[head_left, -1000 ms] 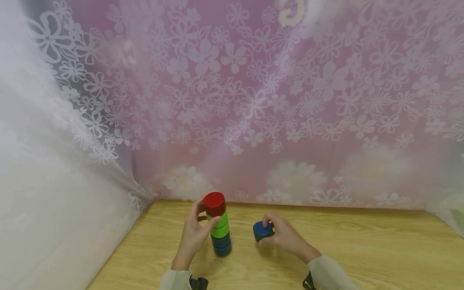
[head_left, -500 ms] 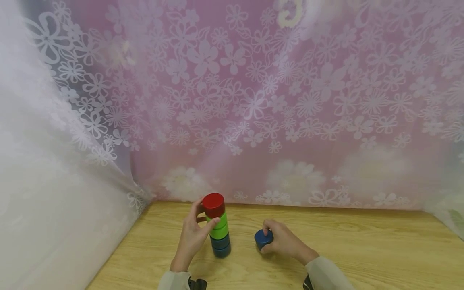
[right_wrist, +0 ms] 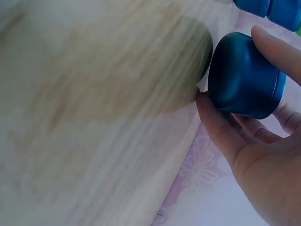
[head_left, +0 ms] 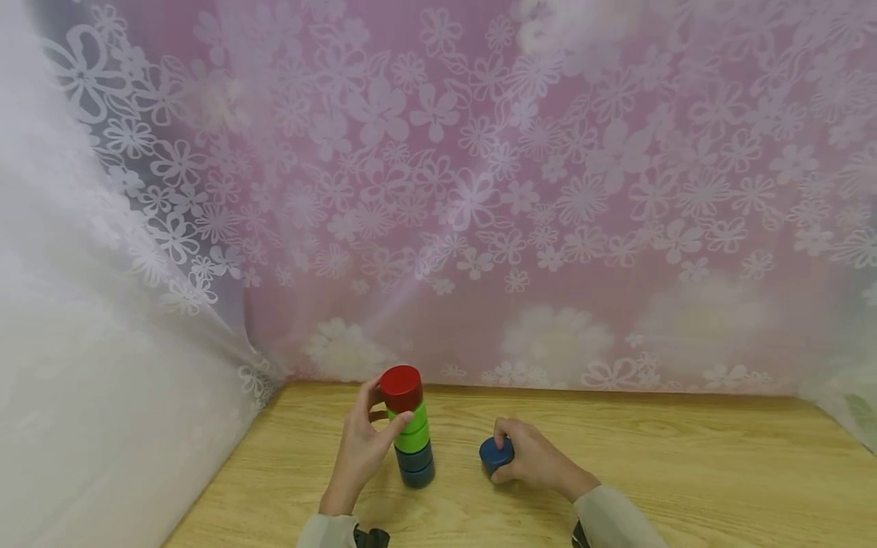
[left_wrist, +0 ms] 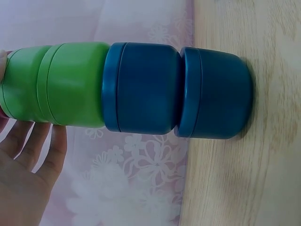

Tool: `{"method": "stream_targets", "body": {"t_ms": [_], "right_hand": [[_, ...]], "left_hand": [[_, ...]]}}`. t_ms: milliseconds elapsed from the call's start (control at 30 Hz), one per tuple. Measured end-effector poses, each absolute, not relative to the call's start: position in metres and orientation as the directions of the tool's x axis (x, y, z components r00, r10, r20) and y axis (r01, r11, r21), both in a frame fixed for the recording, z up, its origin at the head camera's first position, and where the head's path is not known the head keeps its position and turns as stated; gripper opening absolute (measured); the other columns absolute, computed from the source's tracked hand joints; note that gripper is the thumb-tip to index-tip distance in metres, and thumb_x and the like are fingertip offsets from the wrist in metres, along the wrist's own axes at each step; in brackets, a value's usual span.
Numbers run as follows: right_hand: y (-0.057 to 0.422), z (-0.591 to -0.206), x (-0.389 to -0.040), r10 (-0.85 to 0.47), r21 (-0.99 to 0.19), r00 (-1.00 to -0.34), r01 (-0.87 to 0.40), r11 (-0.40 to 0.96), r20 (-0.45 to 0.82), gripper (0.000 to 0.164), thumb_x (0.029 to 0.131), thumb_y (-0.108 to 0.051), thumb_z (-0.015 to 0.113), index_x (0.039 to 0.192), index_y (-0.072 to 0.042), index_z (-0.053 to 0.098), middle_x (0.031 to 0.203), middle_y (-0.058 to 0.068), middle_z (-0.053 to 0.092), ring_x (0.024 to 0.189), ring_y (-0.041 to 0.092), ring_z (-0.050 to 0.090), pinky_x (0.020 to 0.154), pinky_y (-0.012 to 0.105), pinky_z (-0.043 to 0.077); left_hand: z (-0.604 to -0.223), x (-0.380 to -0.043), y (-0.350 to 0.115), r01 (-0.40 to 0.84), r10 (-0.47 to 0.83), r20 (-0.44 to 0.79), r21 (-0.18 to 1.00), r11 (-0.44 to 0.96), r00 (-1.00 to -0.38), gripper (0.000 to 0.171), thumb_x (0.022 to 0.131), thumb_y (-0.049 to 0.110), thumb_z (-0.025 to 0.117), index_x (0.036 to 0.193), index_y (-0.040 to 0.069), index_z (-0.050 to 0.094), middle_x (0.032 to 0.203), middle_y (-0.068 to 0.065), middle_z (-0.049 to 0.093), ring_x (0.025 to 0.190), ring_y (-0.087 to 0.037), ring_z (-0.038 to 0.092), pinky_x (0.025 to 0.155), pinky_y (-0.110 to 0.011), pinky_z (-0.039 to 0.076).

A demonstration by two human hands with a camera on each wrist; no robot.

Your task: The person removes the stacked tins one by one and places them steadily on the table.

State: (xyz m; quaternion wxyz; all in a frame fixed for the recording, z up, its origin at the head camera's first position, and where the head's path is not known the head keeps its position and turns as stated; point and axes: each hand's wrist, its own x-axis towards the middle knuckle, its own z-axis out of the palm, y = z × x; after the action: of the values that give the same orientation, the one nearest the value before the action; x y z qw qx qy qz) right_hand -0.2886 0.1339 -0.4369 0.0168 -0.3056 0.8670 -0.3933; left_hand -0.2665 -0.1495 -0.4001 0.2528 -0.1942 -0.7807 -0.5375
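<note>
A column of small round lidded tins stands on the table. Its top is a red tin (head_left: 401,388), with green tins (left_wrist: 75,84) below and two dark blue tins (left_wrist: 146,88) at the bottom. My left hand (head_left: 366,445) grips the column around its upper part, thumb across the front and fingers behind. To the right of the column, my right hand (head_left: 537,457) holds a separate blue tin (right_wrist: 244,77) between thumb and fingers. A fingertip of that hand is at the table surface, and a narrow gap shows between this tin and its reflection.
The wood-grain table (head_left: 685,472) extends to the right of both hands. A pink flowered curtain (head_left: 438,228) hangs along its back edge, and a whitish sheet (head_left: 123,380) slopes down on the left.
My right hand has lowered the blue tin a little toward the table and nearer to me, mostly in the first half second. The left hand keeps its grip on the column.
</note>
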Motion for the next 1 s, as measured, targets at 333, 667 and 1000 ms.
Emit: {"method": "stream_targets", "body": {"t_ms": [333,667,1000], "right_hand": [[0.131,-0.438,-0.287,-0.572,-0.675,-0.792,-0.543,0.500,0.214,0.043,0.074,-0.008,0.091,0.080,-0.008,0.048,0.090,0.002,0.052,0.086,0.022,0.052,0.068,0.033,0.054],[0.125,-0.414,-0.286,-0.513,-0.737,-0.831,-0.481,0.474,0.213,0.034,0.086,-0.019,0.083,0.105,-0.004,0.058,0.115,0.014,0.061,0.113,0.043,0.058,0.087,0.054,0.053],[0.106,-0.378,-0.276,-0.351,-0.776,-0.851,-0.510,0.371,0.391,0.036,0.090,-0.015,0.079,0.118,-0.001,0.061,0.120,0.016,0.063,0.113,0.043,0.060,0.094,0.058,0.051]], "left_hand": [[-0.398,-0.264,-0.151,0.532,0.024,0.560,0.772,0.347,-0.828,0.063,0.087,0.004,0.081,0.141,0.001,0.050,0.126,-0.016,0.065,0.112,-0.034,0.062,0.088,-0.043,0.054],[-0.393,-0.263,-0.152,0.514,0.037,0.532,0.797,0.317,-0.846,0.066,0.086,0.004,0.081,0.144,0.002,0.048,0.128,-0.016,0.063,0.115,-0.035,0.059,0.092,-0.052,0.051],[-0.400,-0.262,-0.157,0.509,0.062,0.518,0.802,0.311,-0.853,0.069,0.085,0.006,0.084,0.144,0.006,0.048,0.129,-0.014,0.063,0.116,-0.035,0.058,0.090,-0.053,0.051]]}}
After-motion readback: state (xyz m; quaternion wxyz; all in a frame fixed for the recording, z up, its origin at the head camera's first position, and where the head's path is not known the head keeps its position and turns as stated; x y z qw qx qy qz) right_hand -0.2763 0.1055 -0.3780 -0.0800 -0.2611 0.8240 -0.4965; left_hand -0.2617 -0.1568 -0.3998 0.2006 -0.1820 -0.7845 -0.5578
